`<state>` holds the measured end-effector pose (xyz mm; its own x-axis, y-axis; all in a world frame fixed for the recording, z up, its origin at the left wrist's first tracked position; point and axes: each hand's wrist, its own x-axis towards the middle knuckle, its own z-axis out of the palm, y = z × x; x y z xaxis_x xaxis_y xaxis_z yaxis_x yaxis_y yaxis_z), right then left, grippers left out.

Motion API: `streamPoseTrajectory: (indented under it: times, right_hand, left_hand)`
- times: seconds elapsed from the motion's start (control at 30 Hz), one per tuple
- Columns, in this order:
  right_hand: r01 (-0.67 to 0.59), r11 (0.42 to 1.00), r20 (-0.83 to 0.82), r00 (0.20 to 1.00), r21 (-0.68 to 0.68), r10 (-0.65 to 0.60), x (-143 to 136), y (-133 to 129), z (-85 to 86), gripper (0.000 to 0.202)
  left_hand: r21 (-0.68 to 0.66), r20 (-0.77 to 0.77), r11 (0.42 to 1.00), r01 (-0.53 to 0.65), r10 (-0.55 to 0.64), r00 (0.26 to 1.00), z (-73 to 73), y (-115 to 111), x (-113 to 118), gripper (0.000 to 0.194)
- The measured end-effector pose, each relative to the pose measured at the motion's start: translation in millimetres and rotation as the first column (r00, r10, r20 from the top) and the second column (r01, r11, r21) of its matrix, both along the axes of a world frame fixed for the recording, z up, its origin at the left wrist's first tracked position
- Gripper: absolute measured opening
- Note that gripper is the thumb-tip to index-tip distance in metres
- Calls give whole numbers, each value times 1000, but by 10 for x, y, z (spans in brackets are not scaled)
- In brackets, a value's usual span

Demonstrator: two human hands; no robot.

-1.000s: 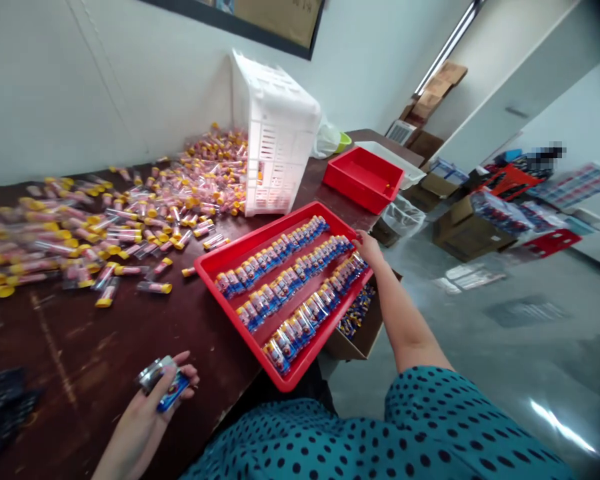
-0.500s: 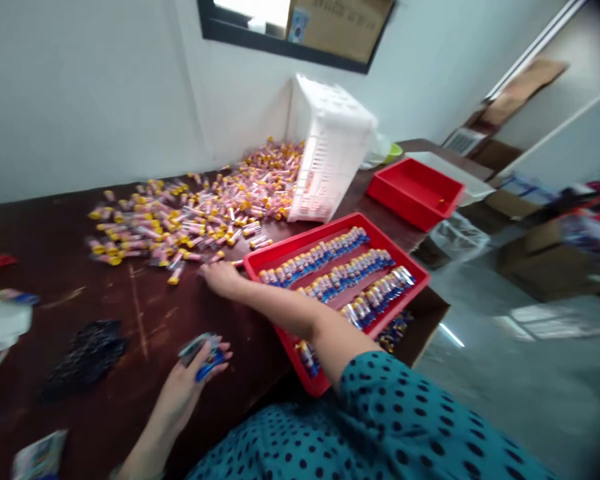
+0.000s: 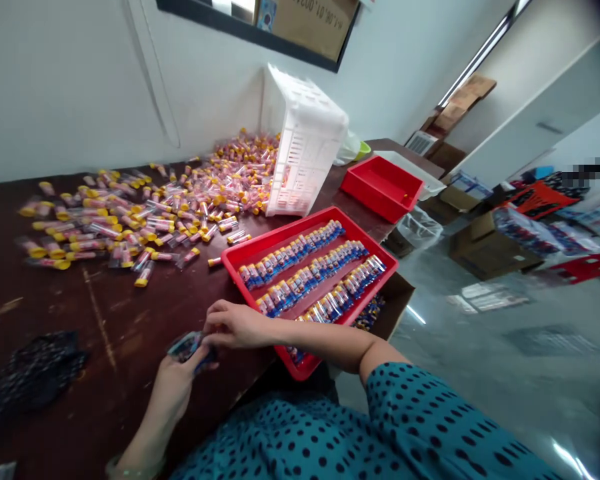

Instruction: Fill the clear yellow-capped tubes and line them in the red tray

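My left hand (image 3: 180, 373) is closed on a small stack of blue-and-clear wrappers (image 3: 193, 347) above the dark table. My right hand (image 3: 233, 325) meets it, fingers pinched at the wrappers' right edge; whatever the fingers hold is too small to make out. Beyond the hands, many pink tubes with yellow caps (image 3: 100, 230) lie in a loose pile. To the right, a red tray (image 3: 307, 223) holds three rows of tubes in blue wrappers (image 3: 300, 280), with my right forearm across its lower corner.
A white basket (image 3: 313, 133) lies tipped beside the pile. Behind the tray stands a second red tray (image 3: 383, 183). A dark crumpled cloth (image 3: 35, 370) is at left. Below the tray's right side is an open cardboard box (image 3: 397, 300). More cartons (image 3: 490, 247) stand on the floor.
My right hand has moved back from the edge of the pile to my left hand and the wrappers. The camera view has shifted to the right.
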<state>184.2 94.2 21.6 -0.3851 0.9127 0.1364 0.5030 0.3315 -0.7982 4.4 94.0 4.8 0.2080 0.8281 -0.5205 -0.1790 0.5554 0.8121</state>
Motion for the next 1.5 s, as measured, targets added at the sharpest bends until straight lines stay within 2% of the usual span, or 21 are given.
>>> streamPoseTrajectory:
  times: [0.1, 0.23, 0.3, 0.43, 0.57, 0.63, 0.7, 0.8, 0.9, 1.1, 1.27, 1.33, 1.5]
  right_hand:
    - [68, 997, -2, 998, 43, -68, 15, -175, 12, 14]
    - [65, 998, 7, 998, 20, -65, 96, -243, 21, 12]
    - [50, 999, 12, 999, 11, -50, 124, -263, 31, 11]
    - [62, 998, -11, 998, 15, -62, 146, -288, 93, 13]
    - [92, 996, -152, 984, 4, -90, 216, -270, 169, 15]
    - [171, 983, -289, 939, -73, -185, 300, -253, 193, 18]
    - [235, 950, -437, 847, -206, -304, 409, -240, 207, 21]
    - [234, 902, -564, 715, -362, -412, 558, -239, 214, 27]
    - [197, 887, -591, 683, -417, -429, 621, -254, 208, 29]
    - [88, 903, -626, 692, -421, -360, 564, -239, 241, 28]
    - [36, 892, -569, 759, -450, -317, 489, -231, 245, 29]
    - [61, 905, -550, 776, -420, -308, 449, -253, 200, 28]
    - [242, 946, -389, 867, -218, -311, 355, -374, 101, 19]
  left_hand:
    - [43, -23, 999, 30, -29, 999, 23, -58, 60, 47]
    - [53, -51, 968, 244, -241, 969, 73, -124, -5, 44]
    - [57, -62, 953, 298, -295, 954, 92, -145, -46, 42]
    - [120, -72, 940, 318, -312, 948, 94, -167, -87, 33]
    - [174, -43, 945, 276, -272, 961, 63, -189, -91, 25]
    - [193, -23, 955, 226, -226, 974, 39, -196, -97, 23]
    - [204, -16, 961, 188, -189, 982, 12, -198, -110, 23]
    - [187, -9, 968, 165, -166, 986, -19, -190, -127, 25]
    - [162, 10, 972, 173, -177, 984, -28, -182, -121, 28]
    - [123, 29, 973, 197, -202, 979, 13, -183, -100, 30]
    - [28, 123, 969, 247, -249, 961, 34, -206, -122, 32]
    - [30, 114, 959, 283, -285, 952, 23, -236, -103, 31]
    - [102, 33, 949, 297, -302, 953, 18, -340, 6, 32]
